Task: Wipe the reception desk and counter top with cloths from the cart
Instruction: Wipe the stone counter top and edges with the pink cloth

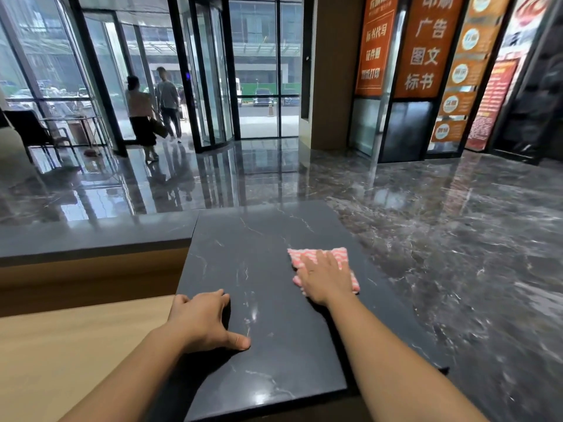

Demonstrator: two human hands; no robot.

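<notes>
Across the whole far half, from 9 o'clock round to 3 o'clock: glossy dark marble floor [426,223], veined white, mirroring the daylight. Beyond it at 11 to 12 o'clock, a tall glass front [259,71] with a revolving door [210,80] in black frames. At 1 to 2 o'clock, orange banners [426,47] with white lettering, upright against the wall.

In the near middle, running from centre down to 6 o'clock: dark polished stone counter [259,330] with thin pale veins. Meeting its far left corner and stretching off to 9 o'clock, a dark ledge [91,236] with a wood face beneath. At 7 to 8 o'clock, below the counter's level, a pale wood desk surface [76,339].

Near the door at 11 o'clock, two people [140,108] standing close together. At 10 o'clock by the glass, a dark chair [27,126].

On the counter, both hands, bare forearms reaching in from 6 o'clock. Left hand [204,321] at the counter's left edge, palm down, fingers loosely bent, thumb splayed toward 3 o'clock, holding nothing. Right hand [323,278] at 2 o'clock from the left one, laid flat with fingers straight, pressing down on the cloth [341,255]. Pink-and-white cloth folded to a small pad, flat on the counter's right half near the right edge, showing past the fingertips at 12 o'clock and past the hand's side at 3 o'clock.
</notes>
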